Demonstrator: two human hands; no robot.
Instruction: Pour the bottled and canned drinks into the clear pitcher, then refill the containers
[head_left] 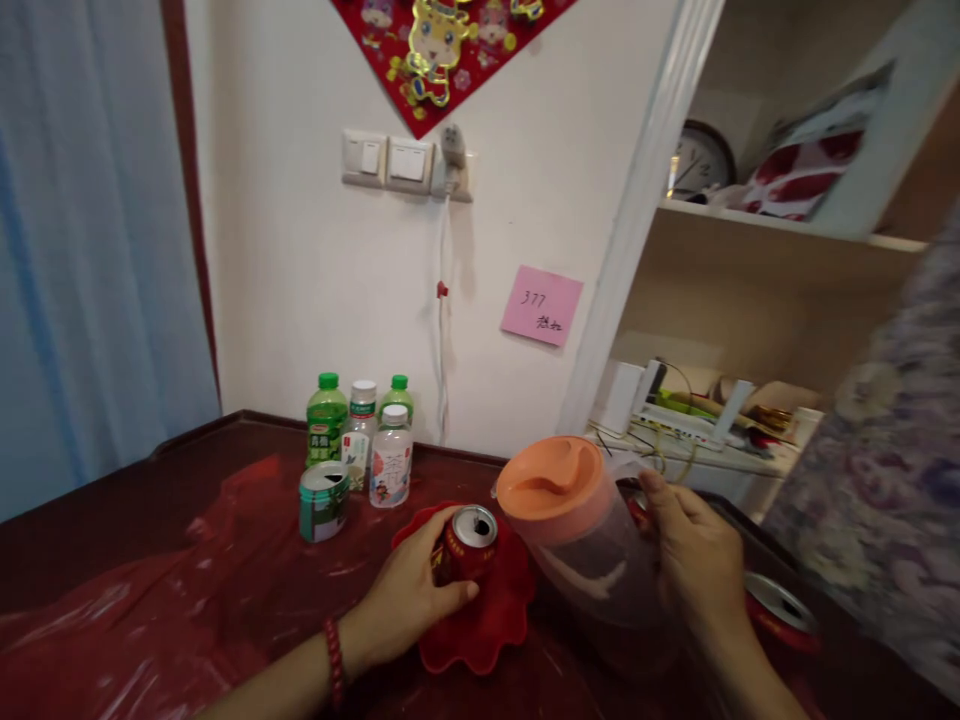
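My left hand (409,590), with a red bead bracelet at the wrist, is wrapped round an opened red drink can (472,550). The can stands over a red scalloped dish (480,630); whether it touches the dish's bottom is hidden. On the right, my right hand (694,545) is closed round the handle of a clear plastic pitcher (600,580). An orange lid (559,485) covers the pitcher, which tilts to the left with its top close to the can. Beside my right forearm is another opened red can (780,610).
Against the wall stand several bottles, including a green-capped bottle (327,420) and a white-capped bottle (391,460). A short green can (324,502) sits before them. Crumpled red plastic film (172,590) covers the table's left. A white router (682,420) lies on the right shelf.
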